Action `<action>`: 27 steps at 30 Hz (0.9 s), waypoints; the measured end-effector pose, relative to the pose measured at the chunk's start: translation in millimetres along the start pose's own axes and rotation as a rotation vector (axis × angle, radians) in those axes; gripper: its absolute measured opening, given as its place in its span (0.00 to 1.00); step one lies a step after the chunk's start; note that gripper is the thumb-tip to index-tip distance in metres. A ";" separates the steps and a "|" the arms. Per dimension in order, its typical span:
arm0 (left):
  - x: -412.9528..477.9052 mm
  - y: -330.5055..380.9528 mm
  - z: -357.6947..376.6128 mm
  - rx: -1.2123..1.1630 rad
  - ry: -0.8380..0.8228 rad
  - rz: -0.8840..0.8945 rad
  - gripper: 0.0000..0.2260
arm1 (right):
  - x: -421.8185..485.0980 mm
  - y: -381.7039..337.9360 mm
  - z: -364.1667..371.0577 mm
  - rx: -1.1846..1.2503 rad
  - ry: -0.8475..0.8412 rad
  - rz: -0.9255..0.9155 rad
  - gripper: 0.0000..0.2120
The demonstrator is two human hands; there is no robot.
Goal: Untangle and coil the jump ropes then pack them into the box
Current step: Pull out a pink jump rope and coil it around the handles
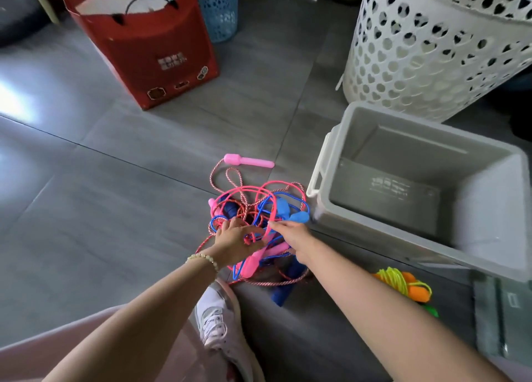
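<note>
Low in the middle, the left hand (239, 239) pinches the tangled jump ropes (259, 200). I cannot tell what the right hand (290, 235) fingers do. This looks like the untangling step, and the next move is to pull one rope loose.

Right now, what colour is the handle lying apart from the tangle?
Pink handle; head view.

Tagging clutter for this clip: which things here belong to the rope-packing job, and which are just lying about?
Job: tangled jump ropes, gripped by left hand and right hand; grey box; yellow rope.
Lying about: red bag; blue basket; white hamper.
</note>
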State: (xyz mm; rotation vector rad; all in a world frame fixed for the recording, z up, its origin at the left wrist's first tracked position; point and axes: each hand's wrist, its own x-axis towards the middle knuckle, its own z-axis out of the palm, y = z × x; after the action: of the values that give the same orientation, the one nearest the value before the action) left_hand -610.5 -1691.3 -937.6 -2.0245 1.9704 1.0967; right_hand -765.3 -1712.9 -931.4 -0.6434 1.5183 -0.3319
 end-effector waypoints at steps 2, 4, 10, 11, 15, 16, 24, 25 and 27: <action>-1.2 0.4 -2.1 -0.046 -0.017 0.062 0.22 | -18.0 -11.9 -0.5 0.054 -0.086 0.057 0.06; -3.4 4.5 -5.3 -0.177 -0.064 0.140 0.22 | -36.4 -24.8 -3.7 0.083 -0.160 0.110 0.06; -33.6 47.9 -52.1 -0.513 -0.153 0.119 0.12 | -78.6 -42.8 -21.2 -0.126 -0.107 0.006 0.20; -39.7 57.3 -67.5 -0.544 -0.155 0.143 0.13 | -85.4 -46.4 -24.8 -0.114 -0.093 -0.074 0.20; -76.0 114.5 -142.2 -0.653 0.001 0.282 0.15 | -125.4 -70.8 -33.0 0.088 -0.364 -0.342 0.22; -88.6 132.9 -163.7 -0.752 0.016 0.325 0.15 | -136.6 -76.6 -35.6 0.117 -0.472 -0.373 0.26; -148.4 211.1 -259.7 -0.896 0.097 0.403 0.22 | -247.3 -126.2 -89.2 0.090 -0.271 -0.801 0.13; -153.0 215.5 -254.9 -0.848 0.007 0.387 0.25 | -262.9 -136.0 -98.9 0.136 -0.228 -0.835 0.12; -160.5 226.8 -233.5 -0.776 -0.213 0.408 0.31 | -292.0 -157.8 -118.9 0.198 -0.154 -0.907 0.12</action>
State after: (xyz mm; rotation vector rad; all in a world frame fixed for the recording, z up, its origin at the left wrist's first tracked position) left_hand -703.7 -1719.8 -588.0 -1.6551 2.0864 2.3527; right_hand -867.4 -1690.6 -594.7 -1.1452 0.9512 -1.0757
